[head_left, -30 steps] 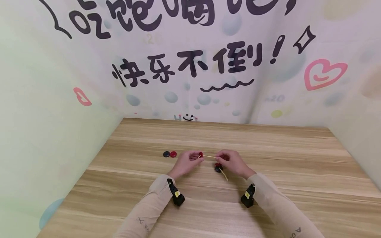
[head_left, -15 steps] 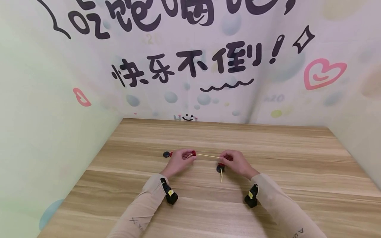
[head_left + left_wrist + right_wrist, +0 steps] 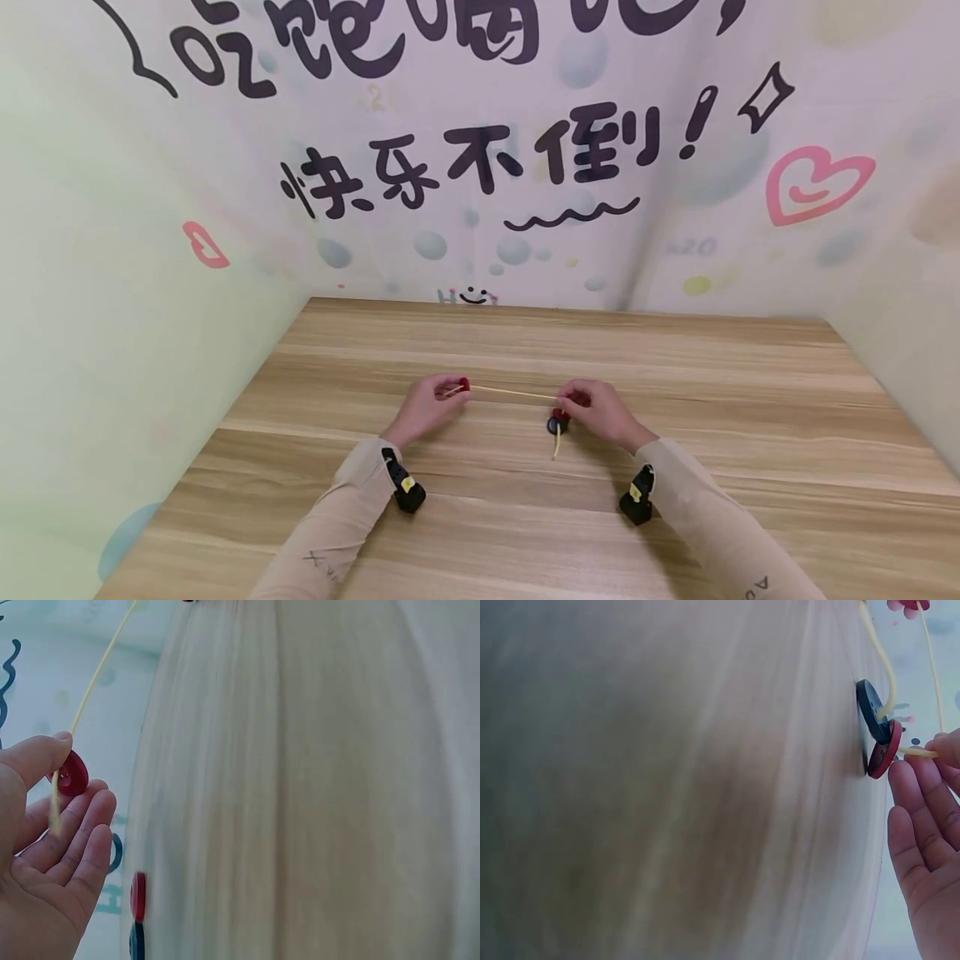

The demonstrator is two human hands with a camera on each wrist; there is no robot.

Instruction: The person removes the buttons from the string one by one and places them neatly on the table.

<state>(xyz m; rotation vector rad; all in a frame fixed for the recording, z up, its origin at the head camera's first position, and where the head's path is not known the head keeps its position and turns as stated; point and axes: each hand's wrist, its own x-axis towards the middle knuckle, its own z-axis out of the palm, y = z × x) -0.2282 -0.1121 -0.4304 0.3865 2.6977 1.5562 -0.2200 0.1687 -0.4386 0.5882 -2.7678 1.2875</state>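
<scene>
My left hand (image 3: 426, 407) pinches a red button (image 3: 73, 778) between thumb and finger, its other fingers loosely bent. A thin yellow cord (image 3: 513, 392) passes through that button, its short end lying over the palm side in the left wrist view. Stretched nearly straight, the cord runs across to my right hand (image 3: 600, 410), which pinches it with thumb and forefinger. Below the right fingertips, a second red button (image 3: 885, 752) and a dark button (image 3: 871, 709) sit on the same cord, touching each other. A cord tail (image 3: 557, 446) trails from the dark one toward me.
A loose red button (image 3: 139, 896) and a loose dark button (image 3: 136, 941) lie side by side on the wooden table (image 3: 480, 533); my left hand hides them in the head view. A printed cloth wall (image 3: 480, 250) stands behind the table.
My left hand has moved left with the red button, lengthening the cord span between the hands and covering the loose buttons. My right hand has shifted slightly right; the cord tail has swung left.
</scene>
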